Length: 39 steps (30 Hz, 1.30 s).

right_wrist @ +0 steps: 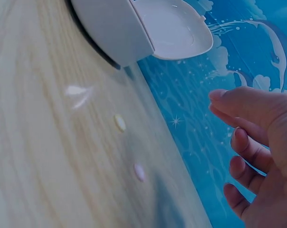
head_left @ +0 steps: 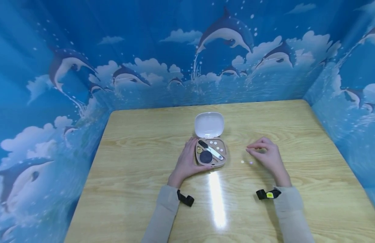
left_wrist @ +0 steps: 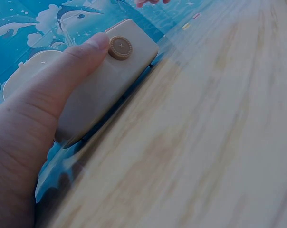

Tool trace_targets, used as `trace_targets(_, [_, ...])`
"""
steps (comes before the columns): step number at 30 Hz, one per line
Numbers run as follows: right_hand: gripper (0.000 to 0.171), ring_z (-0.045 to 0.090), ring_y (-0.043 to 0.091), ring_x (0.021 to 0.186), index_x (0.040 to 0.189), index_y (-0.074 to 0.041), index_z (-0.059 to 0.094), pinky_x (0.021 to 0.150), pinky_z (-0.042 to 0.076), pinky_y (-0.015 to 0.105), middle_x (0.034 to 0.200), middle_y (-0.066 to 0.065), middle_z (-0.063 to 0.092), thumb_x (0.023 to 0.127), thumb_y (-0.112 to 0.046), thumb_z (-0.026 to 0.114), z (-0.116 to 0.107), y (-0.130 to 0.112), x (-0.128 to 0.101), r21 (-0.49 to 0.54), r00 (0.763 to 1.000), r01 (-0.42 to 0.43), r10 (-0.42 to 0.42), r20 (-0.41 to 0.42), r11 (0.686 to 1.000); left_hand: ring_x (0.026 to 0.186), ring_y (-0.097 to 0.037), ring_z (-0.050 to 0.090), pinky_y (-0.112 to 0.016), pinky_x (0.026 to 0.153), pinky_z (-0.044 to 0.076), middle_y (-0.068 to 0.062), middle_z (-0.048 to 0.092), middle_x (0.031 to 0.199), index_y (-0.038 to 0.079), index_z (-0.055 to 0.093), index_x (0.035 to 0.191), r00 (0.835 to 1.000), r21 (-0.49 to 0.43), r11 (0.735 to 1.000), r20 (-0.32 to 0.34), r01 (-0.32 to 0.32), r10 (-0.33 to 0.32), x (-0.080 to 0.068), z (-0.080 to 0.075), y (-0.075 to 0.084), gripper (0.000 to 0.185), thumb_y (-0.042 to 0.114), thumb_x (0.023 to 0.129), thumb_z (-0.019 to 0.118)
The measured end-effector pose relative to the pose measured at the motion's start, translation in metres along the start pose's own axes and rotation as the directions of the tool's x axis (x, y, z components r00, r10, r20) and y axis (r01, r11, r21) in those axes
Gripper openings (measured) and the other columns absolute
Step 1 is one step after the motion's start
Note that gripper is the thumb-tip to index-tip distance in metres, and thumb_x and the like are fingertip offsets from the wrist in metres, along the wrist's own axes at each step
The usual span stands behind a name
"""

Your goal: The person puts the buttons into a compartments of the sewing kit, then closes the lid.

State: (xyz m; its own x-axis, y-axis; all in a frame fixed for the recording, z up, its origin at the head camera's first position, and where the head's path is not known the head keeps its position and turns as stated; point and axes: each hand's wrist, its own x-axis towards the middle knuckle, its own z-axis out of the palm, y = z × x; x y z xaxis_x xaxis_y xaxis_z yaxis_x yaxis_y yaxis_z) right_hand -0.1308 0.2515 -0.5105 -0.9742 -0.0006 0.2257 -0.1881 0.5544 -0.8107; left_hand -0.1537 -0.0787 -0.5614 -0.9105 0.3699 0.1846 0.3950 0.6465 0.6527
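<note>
My left hand point(head_left: 187, 160) holds a small open sewing case point(head_left: 225, 156), fingers along its left side. In the left wrist view the thumb lies against the front wall by a round tan clasp point(left_wrist: 120, 47). Inside the case are a slim white tool with a black end point(head_left: 216, 153), a dark round disc point(head_left: 206, 157), a gold ring-like piece point(head_left: 199, 150) and several small pale buttons point(head_left: 218, 147). My right hand point(head_left: 268, 157) hovers right of the case, thumb and index tips together; whether something tiny sits between them is hidden. Below it lie a yellowish button point(right_wrist: 119, 122) and a pale purple button point(right_wrist: 139, 172).
The case's white lid point(head_left: 209, 125) stands raised on the far side. Everything rests on a wood-grain table point(head_left: 139, 141), with a bright light reflection in front of the case. A blue dolphin-print curtain point(head_left: 163, 40) surrounds the table's back and sides.
</note>
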Motion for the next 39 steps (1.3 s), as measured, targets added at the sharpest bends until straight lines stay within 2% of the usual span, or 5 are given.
trace_targets(8, [0.012, 0.051, 0.010, 0.088, 0.092, -0.007, 0.078, 0.082, 0.039, 0.029, 0.092, 0.005, 0.063, 0.082, -0.013, 0.082, -0.004, 0.011, -0.013, -0.022, 0.999, -0.031, 0.031, 0.006, 0.999, 0.152, -0.018, 0.008, -0.050, 0.121, 0.020, 0.002, 0.023, 0.163, 0.023, 0.019, 0.159, 1.000, 0.003, 1.000, 0.003, 0.004, -0.004, 0.001, 0.000, 0.001, 0.128, 0.079, 0.060, 0.077])
trace_targets(20, [0.020, 0.049, 0.011, 0.088, 0.095, -0.010, 0.078, 0.075, 0.040, 0.021, 0.093, 0.003, 0.063, 0.080, -0.020, 0.085, -0.006, 0.035, -0.037, -0.063, 0.997, -0.069, 0.072, 0.041, 0.996, 0.152, -0.017, 0.007, -0.046, 0.122, 0.016, 0.003, 0.021, 0.163, 0.024, 0.017, 0.159, 1.000, 0.012, 1.000, 0.005, 0.006, -0.006, 0.000, 0.002, -0.001, 0.128, 0.079, 0.060, 0.076])
trace_targets(29, [0.017, 0.048, 0.009, 0.086, 0.094, -0.013, 0.079, 0.072, 0.038, 0.021, 0.091, -0.001, 0.062, 0.079, -0.018, 0.085, 0.002, 0.047, -0.042, -0.075, 0.999, -0.023, 0.025, 0.030, 0.997, 0.152, -0.017, 0.008, -0.043, 0.123, 0.013, 0.003, 0.021, 0.163, 0.023, 0.017, 0.159, 1.000, 0.007, 1.000, 0.004, -0.001, 0.001, -0.001, 0.002, -0.001, 0.128, 0.079, 0.060, 0.076])
trace_targets(36, [0.015, 0.048, 0.007, 0.083, 0.087, -0.011, 0.079, 0.071, 0.036, 0.021, 0.085, -0.001, 0.063, 0.075, -0.007, 0.087, 0.006, 0.049, -0.042, -0.081, 0.999, 0.038, -0.041, -0.032, 0.996, 0.151, -0.018, 0.008, -0.046, 0.122, 0.017, 0.003, 0.023, 0.163, 0.023, 0.019, 0.159, 1.000, 0.006, 1.000, -0.003, -0.010, 0.010, 0.000, 0.001, 0.000, 0.128, 0.078, 0.060, 0.077])
trace_targets(39, [0.014, 0.047, 0.007, 0.084, 0.085, -0.011, 0.079, 0.079, 0.034, 0.027, 0.084, -0.001, 0.063, 0.074, -0.006, 0.087, 0.008, 0.049, -0.042, -0.092, 0.998, 0.044, -0.049, -0.048, 0.995, 0.151, -0.017, 0.008, -0.045, 0.122, 0.016, 0.004, 0.022, 0.163, 0.023, 0.018, 0.159, 1.000, 0.011, 1.000, 0.000, -0.008, 0.008, 0.001, 0.002, 0.000, 0.128, 0.078, 0.060, 0.077])
